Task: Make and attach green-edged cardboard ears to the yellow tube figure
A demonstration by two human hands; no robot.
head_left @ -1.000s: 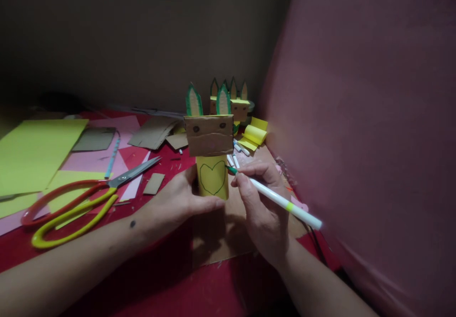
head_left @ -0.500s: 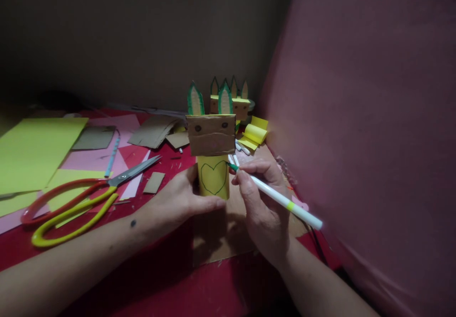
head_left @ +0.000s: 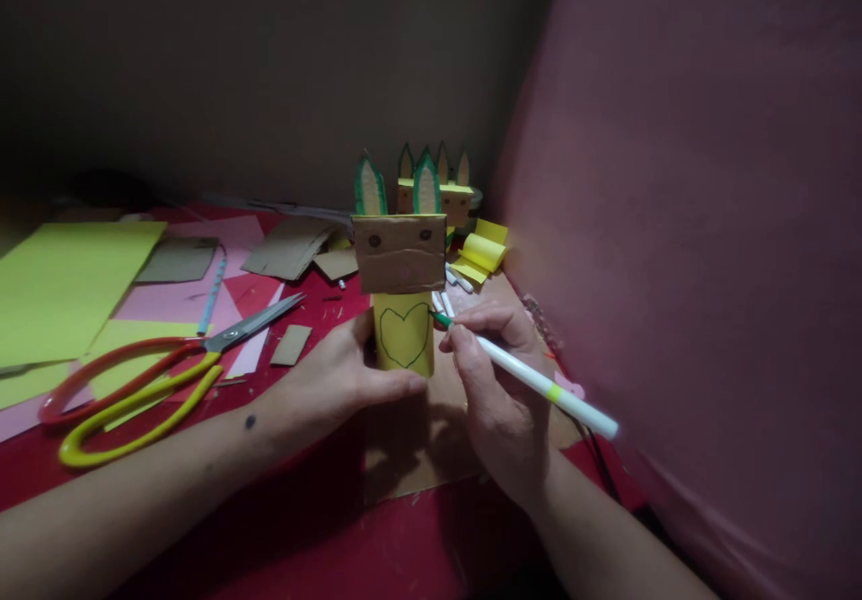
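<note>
A cardboard animal figure (head_left: 399, 268) stands upright in front of me, with two green-edged ears, drawn eyes and a yellow paper body marked with a heart outline. My left hand (head_left: 350, 362) is wrapped round the lower body, thumb across its front; the other fingers are hidden behind it. Between the fingers of my right hand (head_left: 498, 375) is a white marker pen (head_left: 532, 374). Its green tip is at the right edge of the yellow body, beside the heart; whether it touches the paper I cannot tell.
Large scissors (head_left: 222, 341) with red and yellow handles lie left, among yellow paper (head_left: 74, 286), pink paper and cardboard scraps (head_left: 293, 248). More eared figures (head_left: 437, 200) stand behind. Folded yellow paper (head_left: 483, 252) lies to the right, near pink cloth (head_left: 673, 223). A cardboard sheet (head_left: 404, 465) lies beneath my hands.
My right hand and the marker have shifted very slightly right and down. The left hand still holds the figure in the same place.
</note>
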